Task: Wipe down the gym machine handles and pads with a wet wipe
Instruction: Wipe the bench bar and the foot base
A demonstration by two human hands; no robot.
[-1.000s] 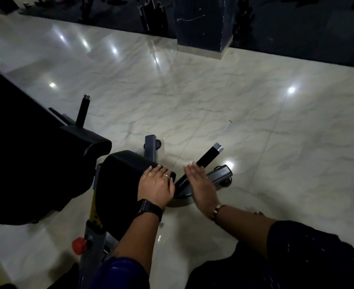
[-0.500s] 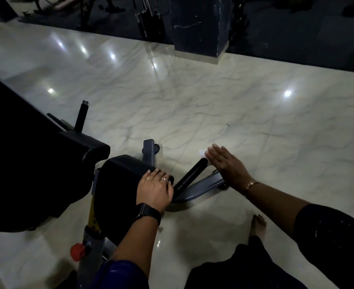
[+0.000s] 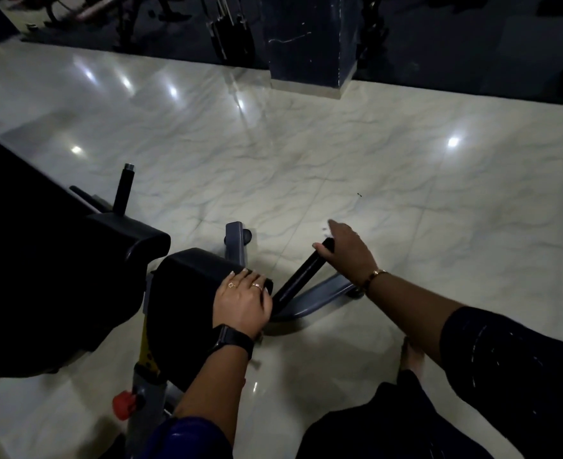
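The gym machine's small black pad [image 3: 187,293] sits low at centre left. My left hand [image 3: 242,304] holds its right corner, fingers bent over the top edge. A black bar handle [image 3: 298,276] slants up to the right from beside that pad. My right hand [image 3: 348,255] lies over the handle's upper end, with the thumb hooked round its left side. I cannot make out a wet wipe; it may be hidden under this hand.
A bigger black pad [image 3: 121,246] and an upright black post [image 3: 124,190] stand at left. The grey frame leg [image 3: 319,294] lies on the marble floor [image 3: 406,210]. A red knob [image 3: 124,404] sits low on the frame. A dark pillar [image 3: 310,44] and other machines are far back.
My right hand slid up along the handle from its lower part to its top end, and the thumb now hooks round it. My left hand stayed on the pad.
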